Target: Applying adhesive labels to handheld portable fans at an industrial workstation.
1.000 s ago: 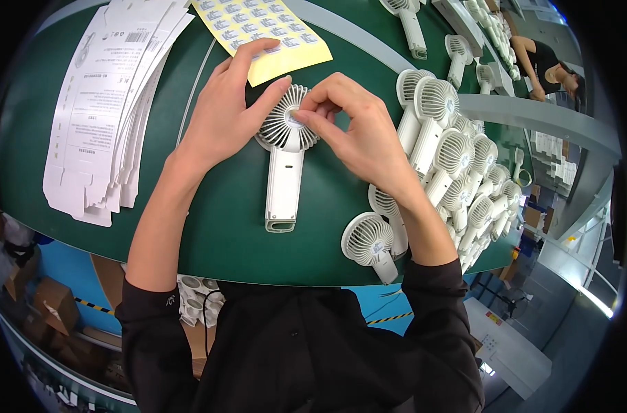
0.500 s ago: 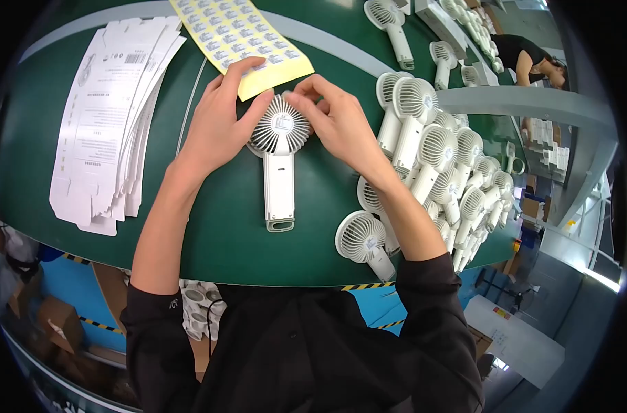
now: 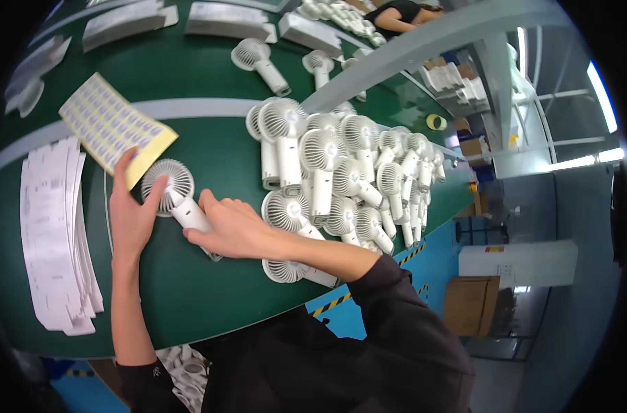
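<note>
A white handheld fan (image 3: pixel 189 213) lies tilted on the green table, its round grille pointing up and left. My right hand (image 3: pixel 232 226) is closed on its handle, thumb on the near side. My left hand (image 3: pixel 134 217) is beside the grille, its thumb touching the grille's edge and its index finger stretched toward the sticker sheet. That yellow-backed sheet (image 3: pixel 113 124), with rows of small printed labels, lies just beyond the fan. The grille's centre is partly blurred.
A stack of flat white cartons (image 3: pixel 55 241) lies at the left. Many white fans (image 3: pixel 322 151) are heaped right of my right hand. Folded white boxes (image 3: pixel 227 20) stand along the far side. A grey rail (image 3: pixel 430 48) crosses the upper right; another person (image 3: pixel 399 17) is beyond it.
My right hand has moved from the grille to the fan's handle, and the fan has turned from upright to slanting. My view has swung to the right.
</note>
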A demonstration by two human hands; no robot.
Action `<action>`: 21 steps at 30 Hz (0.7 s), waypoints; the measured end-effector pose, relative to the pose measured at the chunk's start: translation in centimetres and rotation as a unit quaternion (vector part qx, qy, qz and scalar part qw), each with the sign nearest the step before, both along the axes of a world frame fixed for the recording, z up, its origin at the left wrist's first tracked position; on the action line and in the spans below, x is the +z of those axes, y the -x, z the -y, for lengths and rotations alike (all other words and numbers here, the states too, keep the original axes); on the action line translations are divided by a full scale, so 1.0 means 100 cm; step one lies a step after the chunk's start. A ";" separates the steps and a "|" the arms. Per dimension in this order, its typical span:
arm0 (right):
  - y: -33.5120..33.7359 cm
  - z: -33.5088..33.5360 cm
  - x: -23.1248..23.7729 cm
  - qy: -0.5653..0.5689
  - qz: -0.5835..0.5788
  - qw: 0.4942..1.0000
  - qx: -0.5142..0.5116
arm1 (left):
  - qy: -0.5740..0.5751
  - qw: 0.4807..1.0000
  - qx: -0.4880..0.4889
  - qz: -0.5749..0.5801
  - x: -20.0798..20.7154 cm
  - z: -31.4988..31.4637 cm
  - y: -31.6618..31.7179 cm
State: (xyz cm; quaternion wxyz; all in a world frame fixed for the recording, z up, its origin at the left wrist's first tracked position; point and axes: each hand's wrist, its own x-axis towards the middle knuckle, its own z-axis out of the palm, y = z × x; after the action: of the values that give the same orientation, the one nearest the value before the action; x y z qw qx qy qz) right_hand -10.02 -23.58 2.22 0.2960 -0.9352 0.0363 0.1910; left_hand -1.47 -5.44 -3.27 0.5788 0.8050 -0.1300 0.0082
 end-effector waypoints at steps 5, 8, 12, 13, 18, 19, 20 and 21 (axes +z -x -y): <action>-0.068 0.033 -0.004 -0.098 0.096 0.988 -0.070 | 0.087 0.987 0.108 0.079 0.003 0.004 0.004; -0.141 0.047 -0.018 -0.165 0.139 0.966 -0.141 | 0.131 0.983 0.106 0.067 0.003 0.003 0.005; -0.197 0.056 -0.020 -0.266 0.143 0.930 -0.211 | 0.163 0.982 0.087 0.024 0.006 -0.001 0.004; -0.200 0.053 -0.016 -0.137 0.237 0.944 -0.185 | 0.179 0.981 0.080 0.010 0.008 -0.002 0.004; -0.144 0.036 0.008 -0.155 0.338 0.928 0.011 | 0.210 0.976 0.039 -0.030 0.013 -0.004 0.001; -0.130 0.033 0.013 -0.191 0.314 0.925 0.095 | 0.228 0.972 0.032 -0.043 0.014 -0.004 0.000; -0.116 0.028 0.016 -0.188 0.285 0.935 0.099 | 0.230 0.972 0.019 -0.049 0.015 -0.004 -0.001; -0.104 0.023 0.018 -0.200 0.287 0.928 0.129 | 0.231 0.971 0.008 -0.058 0.016 -0.004 -0.001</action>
State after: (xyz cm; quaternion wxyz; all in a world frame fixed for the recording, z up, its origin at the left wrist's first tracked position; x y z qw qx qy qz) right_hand 0.34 -25.84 4.03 0.4473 -0.8681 -0.2104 -0.0460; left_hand -1.38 -5.03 -1.70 0.7556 0.6495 -0.0849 -0.0040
